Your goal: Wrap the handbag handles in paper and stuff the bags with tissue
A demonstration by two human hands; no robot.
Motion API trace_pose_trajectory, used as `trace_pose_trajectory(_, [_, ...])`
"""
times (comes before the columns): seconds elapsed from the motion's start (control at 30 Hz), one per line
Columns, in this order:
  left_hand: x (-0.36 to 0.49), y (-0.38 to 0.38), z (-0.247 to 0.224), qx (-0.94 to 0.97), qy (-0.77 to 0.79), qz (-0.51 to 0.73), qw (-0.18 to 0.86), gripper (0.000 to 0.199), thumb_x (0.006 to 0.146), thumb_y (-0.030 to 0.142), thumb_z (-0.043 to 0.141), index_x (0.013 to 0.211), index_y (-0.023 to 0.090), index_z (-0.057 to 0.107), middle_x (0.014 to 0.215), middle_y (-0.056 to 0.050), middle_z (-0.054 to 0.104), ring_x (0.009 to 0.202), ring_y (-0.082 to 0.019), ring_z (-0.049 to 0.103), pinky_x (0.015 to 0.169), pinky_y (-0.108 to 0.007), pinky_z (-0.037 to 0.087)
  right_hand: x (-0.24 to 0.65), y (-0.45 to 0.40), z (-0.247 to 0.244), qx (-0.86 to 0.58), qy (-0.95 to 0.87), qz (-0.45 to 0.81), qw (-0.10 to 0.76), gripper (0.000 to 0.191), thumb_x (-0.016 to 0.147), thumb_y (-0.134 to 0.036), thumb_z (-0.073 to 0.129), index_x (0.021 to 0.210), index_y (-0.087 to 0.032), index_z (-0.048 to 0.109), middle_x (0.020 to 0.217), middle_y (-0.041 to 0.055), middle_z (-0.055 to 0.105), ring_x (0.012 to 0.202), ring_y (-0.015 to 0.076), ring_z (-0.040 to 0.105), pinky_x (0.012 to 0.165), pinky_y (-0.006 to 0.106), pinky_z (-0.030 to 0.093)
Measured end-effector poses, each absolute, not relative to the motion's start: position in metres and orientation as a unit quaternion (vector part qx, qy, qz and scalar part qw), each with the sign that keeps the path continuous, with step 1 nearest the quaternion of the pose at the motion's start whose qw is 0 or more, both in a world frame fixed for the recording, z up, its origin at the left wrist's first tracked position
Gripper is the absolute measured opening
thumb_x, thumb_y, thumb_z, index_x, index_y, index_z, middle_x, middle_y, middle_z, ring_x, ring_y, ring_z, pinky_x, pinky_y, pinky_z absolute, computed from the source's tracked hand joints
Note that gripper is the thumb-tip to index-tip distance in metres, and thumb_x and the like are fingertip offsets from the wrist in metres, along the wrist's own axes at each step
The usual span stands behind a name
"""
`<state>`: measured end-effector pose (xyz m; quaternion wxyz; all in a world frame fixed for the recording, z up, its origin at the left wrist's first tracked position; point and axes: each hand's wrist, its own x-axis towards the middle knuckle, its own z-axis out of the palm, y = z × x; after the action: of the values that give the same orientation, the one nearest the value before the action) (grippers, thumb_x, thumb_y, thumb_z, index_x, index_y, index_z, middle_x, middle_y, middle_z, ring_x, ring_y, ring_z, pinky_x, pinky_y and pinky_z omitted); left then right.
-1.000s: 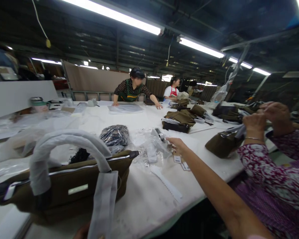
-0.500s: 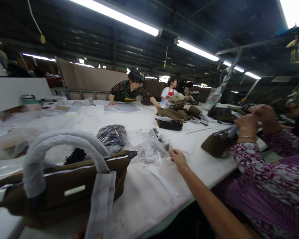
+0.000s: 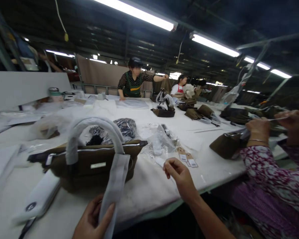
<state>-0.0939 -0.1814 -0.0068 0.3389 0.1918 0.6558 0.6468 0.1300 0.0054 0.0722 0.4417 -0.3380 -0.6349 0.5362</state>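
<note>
An olive-brown handbag (image 3: 87,169) stands upright on the white table, its handles (image 3: 97,122) wrapped in white padding. From its right side a pale strip (image 3: 116,179) hangs down. My left hand (image 3: 94,217) pinches this strip near its lower end, in front of the bag. To the right of the bag, my right hand (image 3: 178,174) is raised over the table with its fingers curled together. Whatever its fingertips may hold is too small to tell. Beyond it lie brown-and-white tags (image 3: 188,158) and clear plastic packaging (image 3: 161,141).
A plastic-wrapped dark bundle (image 3: 126,127) lies behind the bag. At the left front rests a white device (image 3: 37,199) with a cable. A neighbour's hands (image 3: 260,131) work above another brown bag (image 3: 225,145) at the right. Two people stand across the table (image 3: 137,114).
The view has shifted, and my left hand has come into fuller view on the strip. My right hand has drawn back from the packaging, where tags now show. The person opposite has lifted a brown item.
</note>
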Motion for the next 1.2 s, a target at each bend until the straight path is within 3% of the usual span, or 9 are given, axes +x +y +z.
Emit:
trace_pose_trajectory(0.1, [-0.093, -0.185, -0.006, 0.221, 0.654, 0.637, 0.344, 0.068, 0.067, 0.061, 0.082, 0.114, 0.019, 0.057, 0.101, -0.009, 0.077, 0.097, -0.029, 0.074, 0.074, -0.028, 0.06, 0.103, -0.046, 0.081, -0.253, -0.681, 0.609, 0.319, 0.029, 0.09, -0.046, 0.069, 0.084, -0.017, 0.065, 0.077, 0.002, 0.063, 0.069, 0.0136, 0.055, 0.063, 0.025, 0.045])
trace_pose_trajectory(0.2, [-0.089, -0.19, 0.004, 0.248, 0.646, 0.637, 0.339, 0.065, 0.071, 0.057, 0.081, 0.116, 0.018, 0.056, 0.103, -0.011, 0.076, 0.097, -0.03, 0.074, 0.079, -0.031, 0.06, 0.075, -0.076, 0.078, -0.231, -0.717, 0.605, 0.258, 0.026, 0.089, -0.041, 0.069, 0.083, -0.017, 0.066, 0.075, 0.0013, 0.064, 0.069, 0.0132, 0.056, 0.065, 0.025, 0.044])
trace_pose_trajectory(0.53, [-0.082, -0.2, 0.024, 0.256, 0.625, 0.645, 0.356, 0.063, 0.072, 0.052, 0.082, 0.115, 0.016, 0.054, 0.104, -0.012, 0.076, 0.1, -0.03, 0.073, 0.085, -0.035, 0.059, 0.035, -0.078, 0.058, -0.32, -0.809, 0.432, 0.236, 0.02, 0.083, -0.035, 0.073, 0.071, -0.02, 0.07, 0.069, 0.0023, 0.071, 0.063, 0.0171, 0.062, 0.062, 0.028, 0.042])
trace_pose_trajectory(0.63, [-0.082, -0.201, 0.021, 0.233, 0.606, 0.661, 0.377, 0.064, 0.073, 0.052, 0.082, 0.118, 0.017, 0.053, 0.104, -0.011, 0.076, 0.098, -0.029, 0.074, 0.081, -0.033, 0.06, 0.035, -0.072, 0.056, -0.347, -0.811, 0.412, 0.229, 0.025, 0.077, -0.042, 0.081, 0.08, -0.02, 0.069, 0.07, 0.0028, 0.071, 0.065, 0.0188, 0.063, 0.062, 0.028, 0.042])
trace_pose_trajectory(0.73, [-0.081, -0.199, 0.021, 0.21, 0.59, 0.67, 0.398, 0.066, 0.072, 0.05, 0.084, 0.121, 0.018, 0.053, 0.105, -0.01, 0.076, 0.096, -0.029, 0.074, 0.076, -0.031, 0.06, 0.036, -0.064, 0.045, -0.381, -0.769, 0.465, 0.217, 0.043, 0.066, -0.048, 0.087, 0.087, -0.02, 0.063, 0.064, 0.0, 0.065, 0.058, 0.0172, 0.059, 0.054, 0.026, 0.04])
trace_pose_trajectory(0.9, [-0.079, -0.197, 0.021, 0.204, 0.577, 0.669, 0.423, 0.066, 0.074, 0.049, 0.083, 0.123, 0.016, 0.052, 0.11, -0.013, 0.075, 0.099, -0.03, 0.074, 0.076, -0.031, 0.06, 0.042, -0.064, 0.025, -0.341, -0.657, 0.631, 0.232, 0.042, 0.074, -0.054, 0.078, 0.079, -0.022, 0.052, 0.053, -0.0061, 0.055, 0.043, 0.0112, 0.048, 0.043, 0.022, 0.038])
trace_pose_trajectory(1.07, [-0.08, -0.198, 0.018, 0.216, 0.609, 0.659, 0.385, 0.066, 0.074, 0.05, 0.083, 0.122, 0.016, 0.054, 0.11, -0.014, 0.075, 0.104, -0.03, 0.072, 0.079, -0.03, 0.059, 0.065, -0.085, 0.036, -0.385, -0.651, 0.557, 0.342, 0.032, 0.086, -0.05, 0.071, 0.091, -0.02, 0.06, 0.068, 0.0027, 0.072, 0.056, 0.0174, 0.065, 0.058, 0.028, 0.052])
trace_pose_trajectory(1.13, [-0.078, -0.197, 0.018, 0.219, 0.61, 0.658, 0.382, 0.067, 0.072, 0.05, 0.083, 0.122, 0.016, 0.053, 0.11, -0.013, 0.075, 0.102, -0.03, 0.073, 0.081, -0.031, 0.06, 0.069, -0.094, 0.043, -0.376, -0.655, 0.562, 0.338, 0.035, 0.087, -0.047, 0.071, 0.107, -0.019, 0.064, 0.086, 0.0079, 0.078, 0.078, 0.0235, 0.075, 0.076, 0.033, 0.058])
trace_pose_trajectory(1.2, [-0.075, -0.195, 0.021, 0.219, 0.602, 0.661, 0.392, 0.07, 0.07, 0.051, 0.085, 0.121, 0.017, 0.051, 0.108, -0.014, 0.076, 0.1, -0.03, 0.073, 0.08, -0.032, 0.06, 0.065, -0.101, 0.047, -0.351, -0.644, 0.601, 0.316, 0.052, 0.085, -0.042, 0.073, 0.129, -0.019, 0.059, 0.105, 0.01, 0.078, 0.101, 0.0269, 0.074, 0.093, 0.038, 0.057])
